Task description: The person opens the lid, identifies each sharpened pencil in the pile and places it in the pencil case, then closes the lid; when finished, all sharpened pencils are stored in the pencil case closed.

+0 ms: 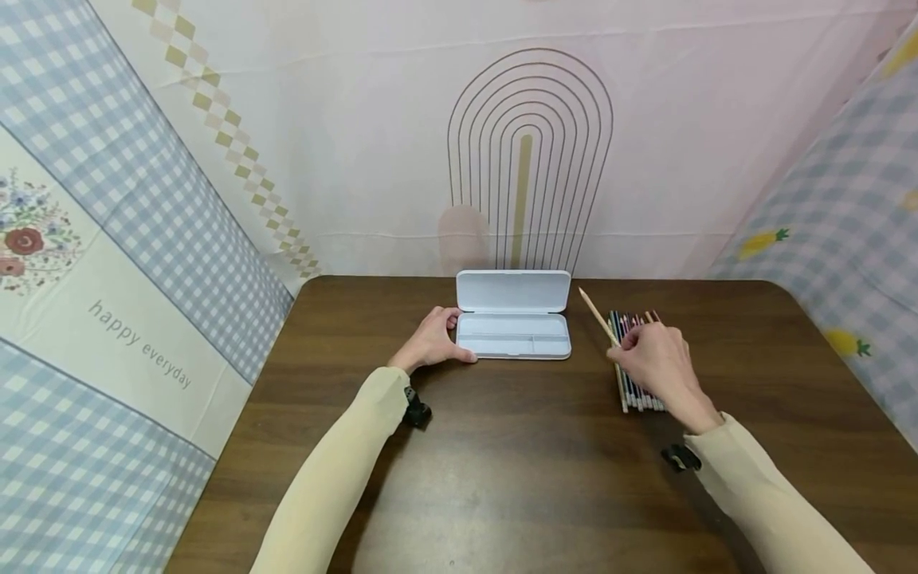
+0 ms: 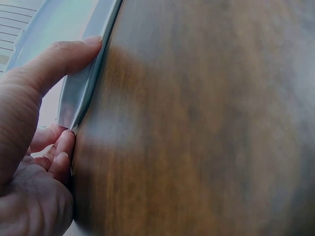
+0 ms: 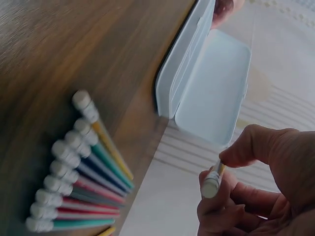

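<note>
A white pencil case (image 1: 495,325) lies with its lid (image 1: 512,292) raised at the back of the table, its inner compartments bare. My left hand (image 1: 433,339) holds its left end, the thumb (image 2: 74,55) on the front edge and the other fingers curled at the side. To the right, my right hand (image 1: 656,359) pinches a pale yellow pencil (image 1: 594,311) between thumb and fingers near its white eraser end (image 3: 210,188). The pencil slants with its sharpened tip up and toward the case. Below that hand lies a row of pencils (image 1: 631,391), partly hidden by it.
The row holds several pencils in different colours, white erasers toward me; a yellow one (image 3: 112,152) lies at its left end. A brown wooden table (image 1: 516,478) carries everything. Patterned cloth (image 1: 358,159) hangs behind and at both sides.
</note>
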### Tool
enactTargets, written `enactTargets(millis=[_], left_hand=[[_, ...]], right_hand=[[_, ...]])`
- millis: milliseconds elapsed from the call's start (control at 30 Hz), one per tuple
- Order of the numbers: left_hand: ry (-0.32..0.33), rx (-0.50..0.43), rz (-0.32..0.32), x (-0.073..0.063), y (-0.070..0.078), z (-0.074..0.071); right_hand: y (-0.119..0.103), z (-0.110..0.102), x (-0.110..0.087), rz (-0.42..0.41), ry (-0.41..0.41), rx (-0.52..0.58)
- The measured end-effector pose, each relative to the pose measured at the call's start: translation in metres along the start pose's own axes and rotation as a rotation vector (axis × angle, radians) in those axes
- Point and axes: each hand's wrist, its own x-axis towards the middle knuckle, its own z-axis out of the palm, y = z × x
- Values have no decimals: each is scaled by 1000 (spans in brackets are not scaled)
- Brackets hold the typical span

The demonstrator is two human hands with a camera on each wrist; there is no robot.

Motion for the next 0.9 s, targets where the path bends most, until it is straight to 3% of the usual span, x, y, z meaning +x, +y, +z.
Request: enactTargets(millis=[333,600,900], left_hand=[[-6,4,-7,1,-2,0],[-11,3,-3,2,0,0],[1,5,5,3,-2,0]], right_hand=[[-19,15,13,-155,-74,32],[-22,32,28,-265,-86,91],[-29,45,47,-349,-146,98]])
